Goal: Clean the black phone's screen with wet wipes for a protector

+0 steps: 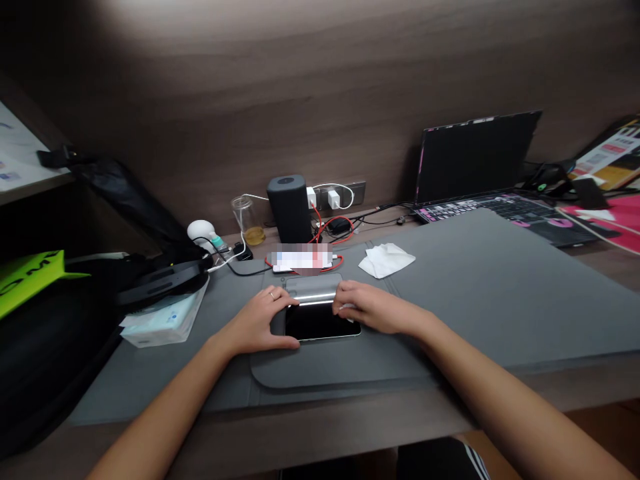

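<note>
A small tablet (320,325) with a glossy black screen lies flat on the grey desk mat (500,300). My left hand (257,320) grips its left side, thumb along the near edge and fingers at the far edge. A ring is on one finger. My right hand (367,305) is closed over the right part of the screen, pinching a small piece of white tissue (349,319) that mostly hides in the fingers. Just behind the tablet is a shiny grey panel (315,287). A crumpled white tissue (387,260) rests beyond my right hand.
At the back stand a black speaker (289,210), a glass jar (250,223) and plugged-in chargers (333,199) with red and white cables. A phone (303,259) lies before them. On the left is a tissue pack (167,317); at the right back, an open laptop (475,163).
</note>
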`<state>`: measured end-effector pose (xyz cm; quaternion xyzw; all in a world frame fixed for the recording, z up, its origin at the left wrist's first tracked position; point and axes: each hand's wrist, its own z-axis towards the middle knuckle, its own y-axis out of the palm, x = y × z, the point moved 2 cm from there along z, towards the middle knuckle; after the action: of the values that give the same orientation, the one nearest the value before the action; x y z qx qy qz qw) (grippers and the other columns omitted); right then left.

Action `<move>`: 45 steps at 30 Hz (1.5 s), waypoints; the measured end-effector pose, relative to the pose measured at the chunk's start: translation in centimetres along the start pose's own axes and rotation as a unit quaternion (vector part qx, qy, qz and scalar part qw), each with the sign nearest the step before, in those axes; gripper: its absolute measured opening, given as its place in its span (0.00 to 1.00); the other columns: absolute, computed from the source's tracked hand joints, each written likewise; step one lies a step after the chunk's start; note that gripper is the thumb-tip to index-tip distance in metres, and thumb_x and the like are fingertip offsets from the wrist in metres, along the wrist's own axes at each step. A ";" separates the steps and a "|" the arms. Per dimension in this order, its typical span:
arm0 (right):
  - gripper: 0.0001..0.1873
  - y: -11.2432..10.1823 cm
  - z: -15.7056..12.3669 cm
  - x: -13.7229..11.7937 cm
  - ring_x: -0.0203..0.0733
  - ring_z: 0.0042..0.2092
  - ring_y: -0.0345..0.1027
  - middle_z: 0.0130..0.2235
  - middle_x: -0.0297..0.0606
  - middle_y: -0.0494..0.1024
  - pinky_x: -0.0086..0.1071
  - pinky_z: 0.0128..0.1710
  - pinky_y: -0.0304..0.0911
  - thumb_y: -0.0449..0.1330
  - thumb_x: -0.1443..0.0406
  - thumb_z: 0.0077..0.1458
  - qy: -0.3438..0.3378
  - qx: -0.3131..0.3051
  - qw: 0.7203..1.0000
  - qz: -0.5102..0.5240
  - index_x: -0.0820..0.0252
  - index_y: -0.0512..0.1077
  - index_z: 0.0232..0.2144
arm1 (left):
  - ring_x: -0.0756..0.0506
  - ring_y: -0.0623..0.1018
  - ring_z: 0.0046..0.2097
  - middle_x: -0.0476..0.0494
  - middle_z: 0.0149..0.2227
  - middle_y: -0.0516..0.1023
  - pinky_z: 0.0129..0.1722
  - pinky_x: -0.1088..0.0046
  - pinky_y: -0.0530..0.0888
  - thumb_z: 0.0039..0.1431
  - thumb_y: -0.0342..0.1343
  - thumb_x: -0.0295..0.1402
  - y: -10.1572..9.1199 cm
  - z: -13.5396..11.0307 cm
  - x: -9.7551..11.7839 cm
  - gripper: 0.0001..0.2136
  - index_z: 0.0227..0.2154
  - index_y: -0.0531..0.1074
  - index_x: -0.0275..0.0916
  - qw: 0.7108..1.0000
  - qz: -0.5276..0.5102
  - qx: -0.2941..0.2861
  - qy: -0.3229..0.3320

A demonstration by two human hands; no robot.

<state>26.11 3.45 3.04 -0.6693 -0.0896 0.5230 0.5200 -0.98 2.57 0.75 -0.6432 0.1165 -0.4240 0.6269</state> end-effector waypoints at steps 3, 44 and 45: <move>0.06 0.0 -0.1 -1.1 0.40 0.41 0.67 0.36 0.36 0.72 0.33 0.43 0.63 0.57 0.69 0.64 -0.032 -0.067 0.997 0.030 0.60 0.75 0.35 | 0.37 0.72 0.49 0.41 0.49 0.72 0.50 0.57 0.71 0.50 0.67 0.53 0.0 0.0 -0.1 0.31 0.53 0.70 0.43 1.000 -0.003 0.003 0.001; 0.15 1.7 0.5 -2.1 0.43 0.47 0.70 0.45 0.42 0.78 0.37 0.48 0.66 0.55 0.73 0.64 -0.090 -0.022 0.996 -0.016 0.61 0.74 0.50 | 0.37 0.71 0.50 0.41 0.49 0.72 0.51 0.58 0.71 0.52 0.66 0.53 0.0 0.0 0.2 0.31 0.53 0.69 0.41 1.000 0.011 0.002 0.003; 0.14 1.6 0.5 -1.7 0.43 0.46 0.70 0.45 0.43 0.78 0.37 0.47 0.66 0.54 0.72 0.65 -0.078 -0.008 0.996 -0.030 0.61 0.74 0.50 | 0.37 0.71 0.50 0.41 0.49 0.72 0.51 0.58 0.71 0.52 0.66 0.54 0.0 0.0 0.1 0.31 0.53 0.69 0.41 1.000 0.011 0.001 0.003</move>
<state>24.31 1.87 2.89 -0.6278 -0.1542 0.5569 0.5215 -0.87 2.49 0.81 -0.6399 0.1248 -0.4191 0.6319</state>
